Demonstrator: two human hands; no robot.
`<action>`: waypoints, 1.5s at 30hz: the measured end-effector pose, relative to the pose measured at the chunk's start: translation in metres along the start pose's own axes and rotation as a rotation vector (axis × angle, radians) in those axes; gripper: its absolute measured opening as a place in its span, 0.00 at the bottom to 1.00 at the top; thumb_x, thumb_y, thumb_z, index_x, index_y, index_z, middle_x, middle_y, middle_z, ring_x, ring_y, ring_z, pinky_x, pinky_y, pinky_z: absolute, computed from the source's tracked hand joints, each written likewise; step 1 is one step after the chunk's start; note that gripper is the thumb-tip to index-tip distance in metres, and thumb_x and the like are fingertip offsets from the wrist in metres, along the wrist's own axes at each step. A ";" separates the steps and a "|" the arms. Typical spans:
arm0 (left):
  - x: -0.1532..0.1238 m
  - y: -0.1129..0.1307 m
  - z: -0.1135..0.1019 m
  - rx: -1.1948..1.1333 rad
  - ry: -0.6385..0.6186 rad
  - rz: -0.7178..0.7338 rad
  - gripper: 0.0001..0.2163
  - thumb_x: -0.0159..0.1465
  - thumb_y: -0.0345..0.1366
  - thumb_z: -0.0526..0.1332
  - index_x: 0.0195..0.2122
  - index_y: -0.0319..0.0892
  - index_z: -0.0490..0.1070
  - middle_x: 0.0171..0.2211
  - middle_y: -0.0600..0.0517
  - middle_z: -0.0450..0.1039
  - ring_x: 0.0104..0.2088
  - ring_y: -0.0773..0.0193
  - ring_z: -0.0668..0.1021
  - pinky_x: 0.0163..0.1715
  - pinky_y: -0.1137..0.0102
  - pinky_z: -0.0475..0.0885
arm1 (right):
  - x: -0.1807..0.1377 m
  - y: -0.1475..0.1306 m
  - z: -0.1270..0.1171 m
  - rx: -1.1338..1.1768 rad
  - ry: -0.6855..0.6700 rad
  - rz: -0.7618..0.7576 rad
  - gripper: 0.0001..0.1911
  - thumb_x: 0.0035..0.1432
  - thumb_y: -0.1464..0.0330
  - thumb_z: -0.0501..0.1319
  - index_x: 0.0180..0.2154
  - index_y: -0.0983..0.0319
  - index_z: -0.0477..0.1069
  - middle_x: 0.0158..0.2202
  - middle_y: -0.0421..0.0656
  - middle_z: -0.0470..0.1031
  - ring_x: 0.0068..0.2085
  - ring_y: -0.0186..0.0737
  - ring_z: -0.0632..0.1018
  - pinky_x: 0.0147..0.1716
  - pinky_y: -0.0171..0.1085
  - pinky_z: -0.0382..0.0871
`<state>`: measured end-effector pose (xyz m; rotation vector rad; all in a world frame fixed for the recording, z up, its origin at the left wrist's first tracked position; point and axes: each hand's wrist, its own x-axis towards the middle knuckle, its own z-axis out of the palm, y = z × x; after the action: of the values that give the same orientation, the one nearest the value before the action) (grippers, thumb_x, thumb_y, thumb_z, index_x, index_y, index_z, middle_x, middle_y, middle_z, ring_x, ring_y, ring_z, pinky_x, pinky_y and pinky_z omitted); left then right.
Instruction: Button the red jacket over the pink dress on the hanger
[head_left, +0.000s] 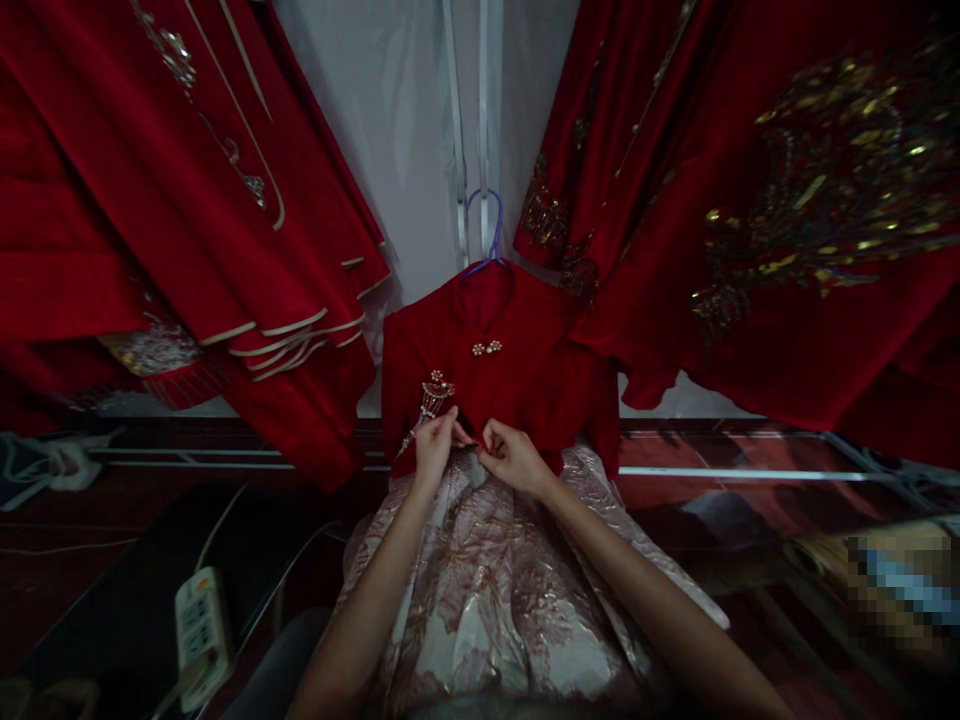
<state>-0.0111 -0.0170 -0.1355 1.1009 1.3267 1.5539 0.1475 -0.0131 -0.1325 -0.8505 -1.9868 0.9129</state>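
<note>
A small red jacket (525, 375) hangs from a purple hanger (487, 235) in the middle, over a pale brocade skirt (487, 590). Pearl clasps (486, 348) close its chest and a beaded tassel brooch (431, 395) hangs at its left front. My left hand (435, 445) and my right hand (510, 455) meet at the jacket's lower hem, both with fingers pinched on the fabric edge. What sits between the fingertips is too small to make out.
Large red embroidered garments hang at the left (172, 220) and right (787, 220). A white panel (420, 120) stands behind. A white power strip (201, 630) with its cable lies at the lower left. A metal rail (750, 472) runs across the floor.
</note>
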 end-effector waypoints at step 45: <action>0.079 0.108 0.041 1.121 -0.231 0.919 0.08 0.62 0.39 0.57 0.38 0.42 0.72 0.40 0.45 0.66 0.44 0.55 0.67 0.45 0.60 0.66 | -0.003 -0.041 -0.076 0.165 -0.393 0.051 0.10 0.49 0.73 0.59 0.29 0.60 0.56 0.25 0.34 0.59 0.25 0.28 0.61 0.23 0.29 0.55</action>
<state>-0.0001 0.0554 -0.0163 2.7817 1.6417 1.0589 0.2036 -0.0138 -0.0664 -0.6676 -2.1854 1.3361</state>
